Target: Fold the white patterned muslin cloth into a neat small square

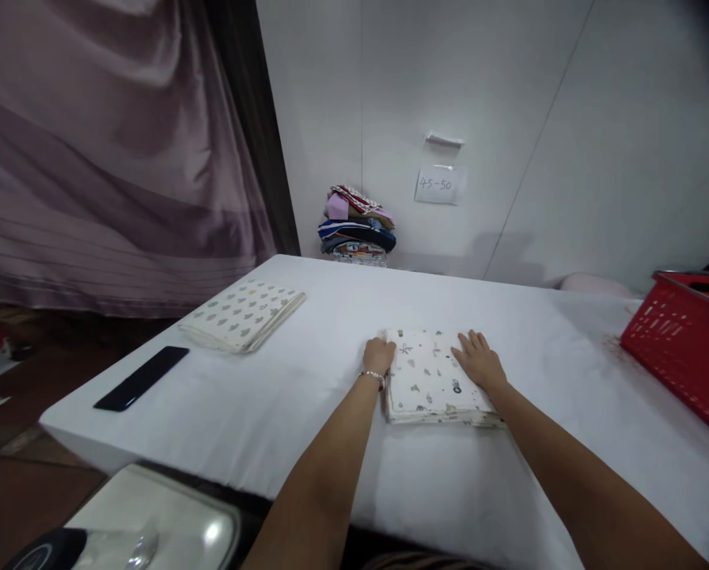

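A folded white cloth with small printed figures (429,376) lies on the white-covered table (259,412), its layers showing along the front edge. My left hand (379,356), with a bracelet at the wrist, is at the cloth's left edge, fingers bent around that edge. On the cloth's upper right part my right hand (479,360) lies flat with its fingers spread. Another folded cloth with a grey leaf-like pattern (241,315) rests at the table's left side, away from both hands.
A black flat object (142,378) lies near the table's left edge. A red basket (687,348) stands at the right. Behind the table is a pile of folded fabrics (358,229). A pale machine-like object (153,522) sits at the lower left.
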Demonstrator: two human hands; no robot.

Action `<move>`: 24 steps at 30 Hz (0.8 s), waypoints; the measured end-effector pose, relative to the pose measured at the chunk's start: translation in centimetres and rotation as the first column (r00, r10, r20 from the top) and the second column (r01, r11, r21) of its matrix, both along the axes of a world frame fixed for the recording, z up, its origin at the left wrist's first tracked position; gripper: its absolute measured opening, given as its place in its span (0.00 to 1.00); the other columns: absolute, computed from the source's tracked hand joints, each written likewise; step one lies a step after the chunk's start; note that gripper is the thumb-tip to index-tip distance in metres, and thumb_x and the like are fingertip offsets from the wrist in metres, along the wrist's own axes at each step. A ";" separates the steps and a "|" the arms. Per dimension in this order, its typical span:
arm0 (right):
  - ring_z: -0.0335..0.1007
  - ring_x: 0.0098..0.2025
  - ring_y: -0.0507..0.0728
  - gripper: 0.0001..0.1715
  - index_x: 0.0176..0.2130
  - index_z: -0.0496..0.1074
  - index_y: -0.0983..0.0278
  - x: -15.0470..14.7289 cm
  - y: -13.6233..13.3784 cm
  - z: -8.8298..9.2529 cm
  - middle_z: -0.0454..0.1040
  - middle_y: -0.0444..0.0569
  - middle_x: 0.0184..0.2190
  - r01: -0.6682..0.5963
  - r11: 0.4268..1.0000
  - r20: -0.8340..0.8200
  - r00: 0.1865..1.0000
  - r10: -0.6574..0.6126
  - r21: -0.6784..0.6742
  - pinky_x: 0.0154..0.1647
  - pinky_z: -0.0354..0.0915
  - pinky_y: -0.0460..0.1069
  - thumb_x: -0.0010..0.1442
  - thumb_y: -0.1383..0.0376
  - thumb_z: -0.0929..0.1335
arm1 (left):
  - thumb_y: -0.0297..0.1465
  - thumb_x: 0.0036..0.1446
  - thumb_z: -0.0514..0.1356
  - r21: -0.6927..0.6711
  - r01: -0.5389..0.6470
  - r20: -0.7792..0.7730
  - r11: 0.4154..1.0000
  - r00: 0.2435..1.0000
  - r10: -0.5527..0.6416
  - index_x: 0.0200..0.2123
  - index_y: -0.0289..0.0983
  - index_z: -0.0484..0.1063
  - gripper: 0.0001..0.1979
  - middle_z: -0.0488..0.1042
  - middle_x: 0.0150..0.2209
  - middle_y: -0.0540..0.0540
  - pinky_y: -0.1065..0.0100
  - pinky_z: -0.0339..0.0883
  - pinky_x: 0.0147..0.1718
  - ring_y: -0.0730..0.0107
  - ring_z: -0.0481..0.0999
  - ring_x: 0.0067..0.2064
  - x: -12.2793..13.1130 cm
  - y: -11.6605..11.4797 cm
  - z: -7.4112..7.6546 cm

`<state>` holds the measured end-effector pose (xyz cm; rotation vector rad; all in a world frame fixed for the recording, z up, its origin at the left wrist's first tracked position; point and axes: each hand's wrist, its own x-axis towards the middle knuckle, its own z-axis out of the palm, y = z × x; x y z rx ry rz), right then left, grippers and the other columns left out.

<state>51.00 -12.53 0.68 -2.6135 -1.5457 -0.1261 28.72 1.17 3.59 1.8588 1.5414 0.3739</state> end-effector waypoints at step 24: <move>0.37 0.67 0.64 0.34 0.63 0.52 0.61 0.3 0.1 -0.3 0.46 0.53 0.67 -0.027 0.999 -0.011 1.000 0.027 0.017 0.59 0.53 0.61 0.65 0.50 0.51 | 0.37 0.57 0.55 0.267 0.017 -0.057 0.964 0.998 -0.002 0.47 0.33 0.66 0.18 0.68 0.51 0.35 0.60 0.61 0.48 0.56 0.69 0.51 0.7 -0.5 1.3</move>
